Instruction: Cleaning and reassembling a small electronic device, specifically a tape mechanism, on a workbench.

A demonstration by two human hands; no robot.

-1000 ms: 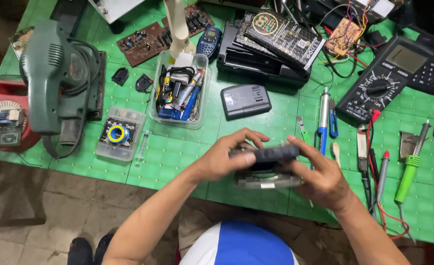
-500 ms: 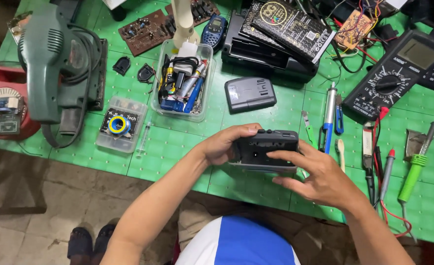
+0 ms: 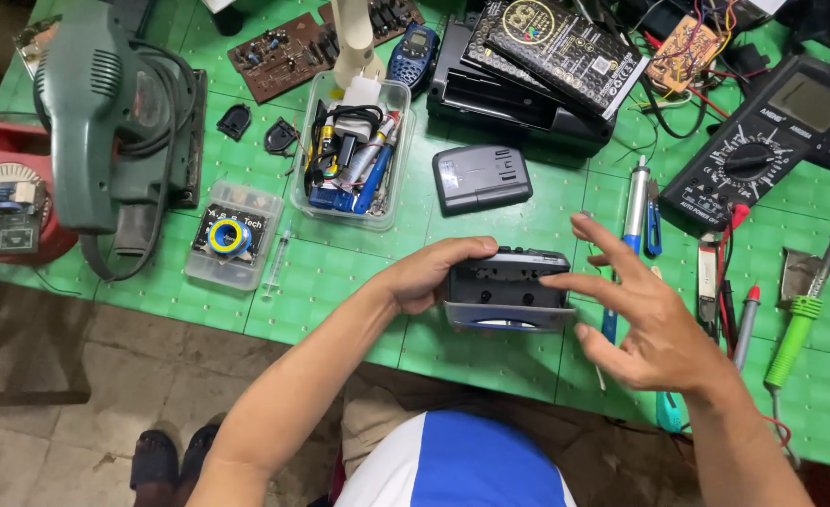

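Clear plastic tub (image 3: 391,99) holds batteries and pens; left hand (image 3: 431,272) grips cassette player (image 3: 507,289), right hand (image 3: 642,319) spread wide

The cassette player (image 3: 507,289) sits near the front edge of the surface (image 3: 340,282), between the hands. Behind it lies a small case (image 3: 480,176); left of that, a parts tub (image 3: 351,150). The multimeter (image 3: 762,141) occupies the right rear; the sander (image 3: 105,122) lies at the left edge.

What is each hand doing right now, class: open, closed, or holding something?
Left hand: closed on the cassette player, holding its left end.
Right hand: open, fingers spread, holding nothing, one fingertip at the player.
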